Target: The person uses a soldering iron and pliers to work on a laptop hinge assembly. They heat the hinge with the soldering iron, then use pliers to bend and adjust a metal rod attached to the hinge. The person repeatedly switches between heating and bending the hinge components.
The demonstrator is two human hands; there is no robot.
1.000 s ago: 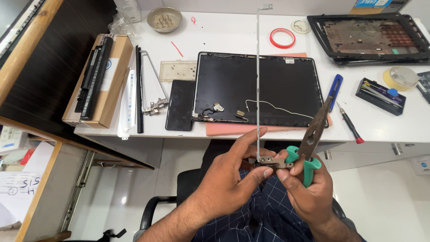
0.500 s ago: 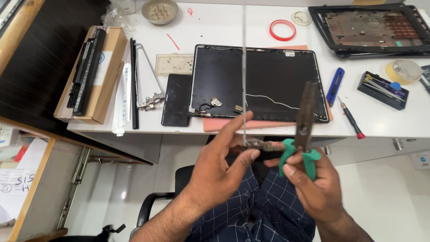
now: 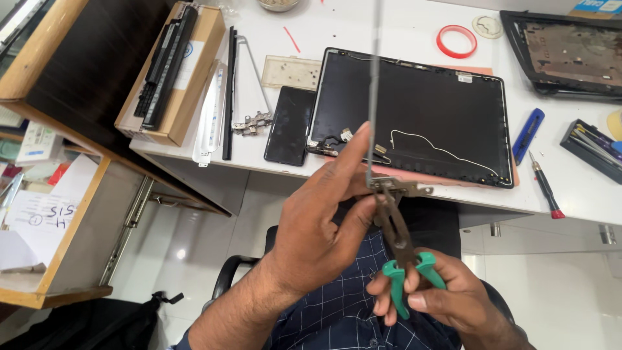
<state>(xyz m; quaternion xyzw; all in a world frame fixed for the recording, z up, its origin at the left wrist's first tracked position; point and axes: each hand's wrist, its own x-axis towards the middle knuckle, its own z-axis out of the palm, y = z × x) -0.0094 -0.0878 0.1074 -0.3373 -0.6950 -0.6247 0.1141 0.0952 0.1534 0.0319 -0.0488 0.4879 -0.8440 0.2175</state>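
My left hand (image 3: pixel 321 223) pinches a long thin metal laptop hinge bracket (image 3: pixel 374 97) near its lower end, holding it upright in front of the desk edge. My right hand (image 3: pixel 444 301) grips green-handled pliers (image 3: pixel 398 249) from below. The jaws of the pliers point up and meet the hinge barrel (image 3: pixel 400 187) at the bracket's foot. Behind the hands, a black laptop lid cover (image 3: pixel 427 110) lies open side up on the white desk (image 3: pixel 395 32), with a thin white cable running across it.
A cardboard box with a black battery (image 3: pixel 170 68), metal brackets (image 3: pixel 249 120) and a black panel (image 3: pixel 290 126) lie at the left. Red tape ring (image 3: pixel 456 41), blue tool (image 3: pixel 528 135), red screwdriver (image 3: pixel 546 188), bit case (image 3: pixel 593 150) and another laptop base (image 3: pixel 570 55) sit right.
The pliers have swung from a tilted position at the right to point straight up under the hinge. The view has moved closer and both hands sit lower.
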